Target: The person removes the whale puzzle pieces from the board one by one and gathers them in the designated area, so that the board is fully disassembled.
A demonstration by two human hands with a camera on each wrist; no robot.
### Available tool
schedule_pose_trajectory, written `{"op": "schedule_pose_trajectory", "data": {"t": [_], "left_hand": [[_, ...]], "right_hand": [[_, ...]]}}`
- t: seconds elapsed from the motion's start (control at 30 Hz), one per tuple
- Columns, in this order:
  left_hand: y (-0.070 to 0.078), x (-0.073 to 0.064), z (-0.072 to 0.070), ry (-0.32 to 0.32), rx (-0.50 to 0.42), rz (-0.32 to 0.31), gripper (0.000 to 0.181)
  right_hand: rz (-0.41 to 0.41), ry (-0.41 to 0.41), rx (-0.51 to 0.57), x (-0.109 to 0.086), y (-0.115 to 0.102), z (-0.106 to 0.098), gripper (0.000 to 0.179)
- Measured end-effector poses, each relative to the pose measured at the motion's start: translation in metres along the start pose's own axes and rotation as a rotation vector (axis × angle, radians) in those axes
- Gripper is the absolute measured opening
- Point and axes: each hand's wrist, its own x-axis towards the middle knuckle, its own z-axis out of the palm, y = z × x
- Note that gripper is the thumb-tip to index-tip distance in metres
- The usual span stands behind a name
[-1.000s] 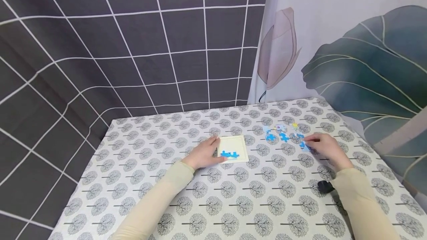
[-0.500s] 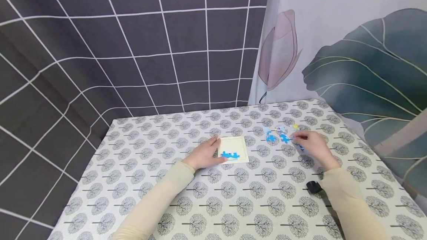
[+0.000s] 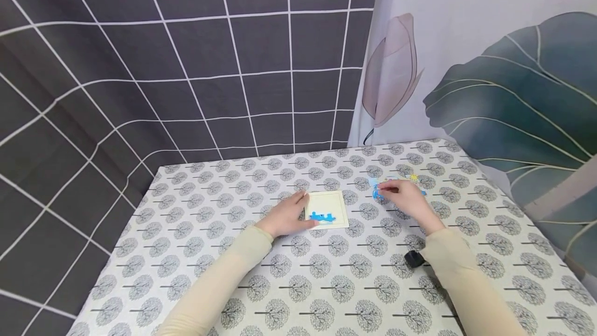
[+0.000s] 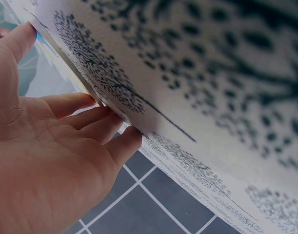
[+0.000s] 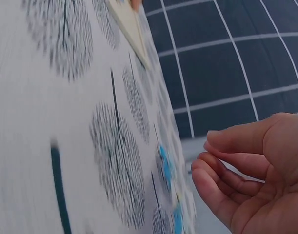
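My left hand [image 3: 286,215] holds the cream puzzle tray [image 3: 338,201] by its left side, thumb at the near edge. Blue puzzle pieces [image 3: 323,217] lie along the tray's near side. In the left wrist view the fingertips touch the tray's edge [image 4: 73,70]. To the right of the tray, my right hand [image 3: 408,204] hovers over loose puzzle pieces [image 3: 375,194] and hides some of them. The right wrist view shows its fingers [image 5: 207,178] loosely bent, thumb near the index fingertip, with nothing visible between them. A piece with a yellow sun [image 3: 414,177] lies just beyond this hand.
A white cloth with a tree print [image 3: 298,284] covers the table. A dark grid curtain [image 3: 196,66] hangs behind and at the left, and a leaf-print curtain [image 3: 527,92] at the right. A black device [image 3: 414,259] sits at the right wrist.
My right hand has moved left from the rightmost loose pieces to those nearer the tray. The left hand and the tray have stayed in place.
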Motion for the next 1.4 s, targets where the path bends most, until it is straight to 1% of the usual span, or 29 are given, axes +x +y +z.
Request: {"op": "schedule_pose_trajectory", "data": {"t": [0.17, 0.27, 0.37, 0.47, 0.57, 0.73, 0.87, 1.13, 1.27, 1.4], "left_hand": [[0.000, 0.000, 0.001, -0.004, -0.002, -0.009, 0.092], [0.000, 0.000, 0.002, -0.008, -0.009, -0.013, 0.093], [-0.001, 0.000, 0.003, -0.008, -0.011, -0.016, 0.094], [-0.001, 0.000, 0.003, -0.006, -0.005, -0.015, 0.093], [-0.001, 0.000, 0.002, -0.001, -0.005, -0.007, 0.093], [0.000, 0.000, 0.002, 0.003, -0.001, -0.003, 0.092], [0.000, 0.000, 0.001, 0.001, 0.002, -0.010, 0.093], [0.000, 0.000, 0.001, 0.004, 0.009, -0.012, 0.093], [0.001, 0.001, 0.001, 0.007, 0.013, -0.012, 0.093], [0.001, 0.001, 0.001, 0.013, 0.010, -0.006, 0.092]], "right_hand": [[-0.022, -0.048, 0.021, 0.006, -0.009, 0.016, 0.032], [-0.037, -0.064, 0.038, 0.009, -0.015, 0.026, 0.031], [-0.067, -0.081, 0.046, 0.010, -0.022, 0.035, 0.029], [-0.090, -0.101, 0.033, 0.010, -0.028, 0.042, 0.028], [-0.099, -0.129, 0.037, 0.009, -0.035, 0.047, 0.027], [-0.136, -0.165, 0.066, 0.007, -0.044, 0.054, 0.027], [-0.137, -0.196, 0.078, 0.007, -0.046, 0.060, 0.028], [-0.093, -0.232, 0.129, 0.006, -0.048, 0.071, 0.033], [-0.121, -0.245, 0.124, 0.005, -0.049, 0.073, 0.034], [-0.132, -0.261, 0.120, 0.003, -0.051, 0.073, 0.034]]}}
